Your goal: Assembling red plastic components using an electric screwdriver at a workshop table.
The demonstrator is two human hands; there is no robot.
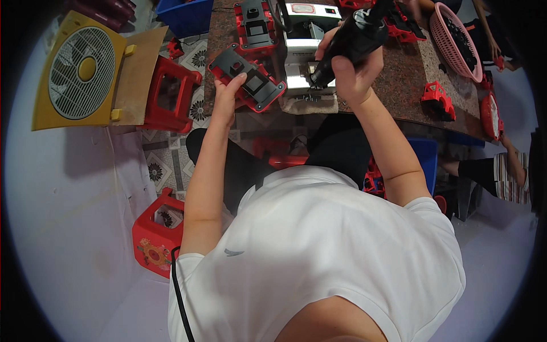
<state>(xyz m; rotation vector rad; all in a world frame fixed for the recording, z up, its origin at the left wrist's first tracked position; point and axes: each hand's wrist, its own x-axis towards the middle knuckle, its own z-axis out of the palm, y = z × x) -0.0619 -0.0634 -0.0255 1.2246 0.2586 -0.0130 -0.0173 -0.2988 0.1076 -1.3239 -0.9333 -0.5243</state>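
Note:
My left hand [227,98] grips the near left edge of a flat black-and-red plastic housing [263,90], its thumb lying on the black top. The housing is tilted at the table's front edge. My right hand [358,78] is wrapped around a black electric screwdriver [354,41]. The screwdriver's tip points down and left, at the front of a white screw feeder [302,52]. Whether the tip touches a screw there is too small to tell. Another black-and-red housing [257,35] lies on the table just beyond the held one.
The speckled brown table [405,80] carries a red-and-black part [437,101] and a pink basket [456,43] of black pieces at right. A yellow fan [85,68] and red stools [154,239] stand at left. Another person's arm [515,162] shows at far right.

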